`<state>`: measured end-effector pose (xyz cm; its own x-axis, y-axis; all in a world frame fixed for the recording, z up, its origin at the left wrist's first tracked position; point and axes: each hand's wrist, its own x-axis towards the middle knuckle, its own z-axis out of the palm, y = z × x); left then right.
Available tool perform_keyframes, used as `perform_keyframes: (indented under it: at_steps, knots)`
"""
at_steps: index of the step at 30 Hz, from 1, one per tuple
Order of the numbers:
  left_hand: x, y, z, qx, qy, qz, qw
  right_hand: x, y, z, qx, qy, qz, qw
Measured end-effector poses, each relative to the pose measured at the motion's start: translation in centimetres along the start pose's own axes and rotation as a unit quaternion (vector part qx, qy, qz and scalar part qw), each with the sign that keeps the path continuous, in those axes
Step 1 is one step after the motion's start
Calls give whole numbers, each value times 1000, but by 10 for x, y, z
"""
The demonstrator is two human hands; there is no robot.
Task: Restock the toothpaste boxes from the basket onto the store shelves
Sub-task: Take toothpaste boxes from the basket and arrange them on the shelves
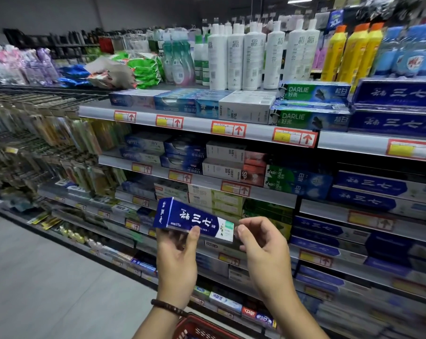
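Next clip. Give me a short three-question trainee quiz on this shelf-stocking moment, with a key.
1. True or false: the left hand alone holds the blue toothpaste box.
2. In the view, the matching blue boxes stacked at upper right lie on which side of the green Darlie boxes? A) left B) right C) behind
3. Fill in: the red basket shows at the ___ edge of the view.
Key: 1. False: the right hand pinches its white end too. 2. B. 3. bottom.
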<state>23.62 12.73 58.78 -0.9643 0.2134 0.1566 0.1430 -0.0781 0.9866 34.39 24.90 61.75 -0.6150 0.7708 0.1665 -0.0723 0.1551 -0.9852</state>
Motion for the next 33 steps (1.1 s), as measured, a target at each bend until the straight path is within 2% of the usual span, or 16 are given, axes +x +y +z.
perform_keyframes:
  at_steps: [6,11,19,27,33]
  knots:
    - [1,8,0,-160,-27,-36,986,9,21,-15,-16,27,33,999]
    - [-5,24,5,-230,-53,-32,971,16,28,-20,-39,44,59,997]
    - [-17,34,23,-240,-83,-65,965,27,23,-41,48,46,82,994]
    - [-25,39,58,-268,-110,-76,954,28,5,-85,93,94,-3,991]
    - [-29,43,97,-311,-76,-60,945,34,-2,-127,117,132,-14,984]
